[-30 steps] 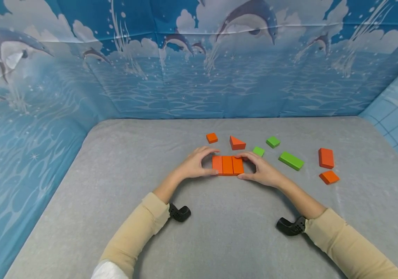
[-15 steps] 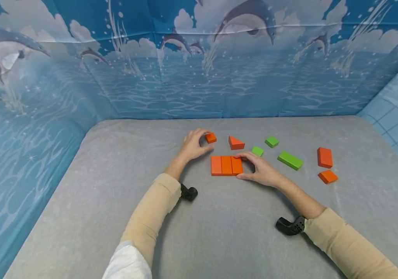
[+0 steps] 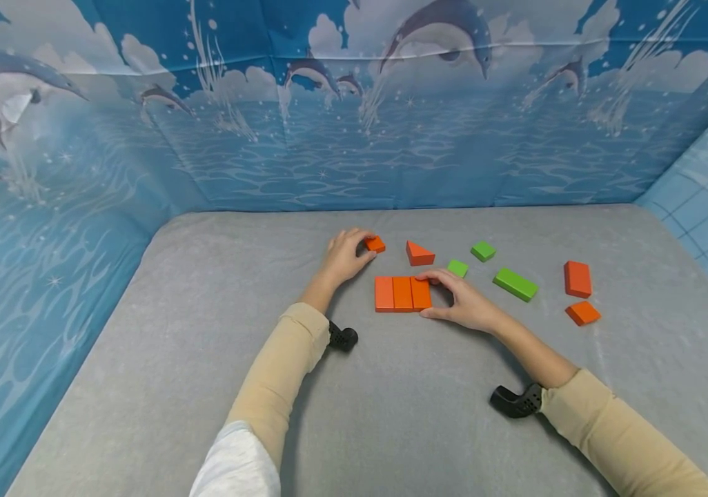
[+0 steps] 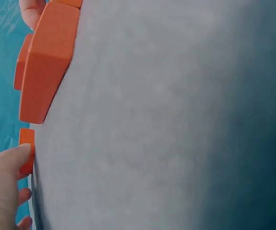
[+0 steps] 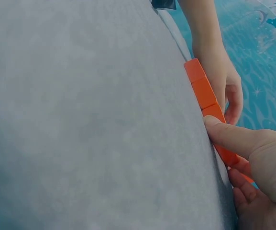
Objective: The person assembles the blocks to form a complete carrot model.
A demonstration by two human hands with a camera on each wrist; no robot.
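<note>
Three orange blocks [image 3: 394, 294] lie side by side in a tight row mid-table. My right hand [image 3: 467, 302] grips the right end of this row, thumb on the near edge and fingers on the far one. Behind the row, to the left, my left hand [image 3: 344, 258] pinches a small orange block [image 3: 378, 244] on the table between thumb and fingers. In the left wrist view, the thumb lies across that small block [image 4: 27, 136]. A red-orange triangular block [image 3: 419, 254] sits just right of it. The right wrist view has the right thumb pressed on the row's end block [image 5: 213, 111].
Two small green blocks [image 3: 483, 251] and a longer green block [image 3: 515, 284] lie right of the row. Farther right are a red rectangular block [image 3: 578, 279] and an orange block [image 3: 583, 313]. A blue dolphin-print curtain [image 3: 341, 159] stands behind the grey table [image 3: 416, 414].
My left hand has let go of the row's left end, moved back, and taken hold of the small orange block. The right hand stays at the row's right end.
</note>
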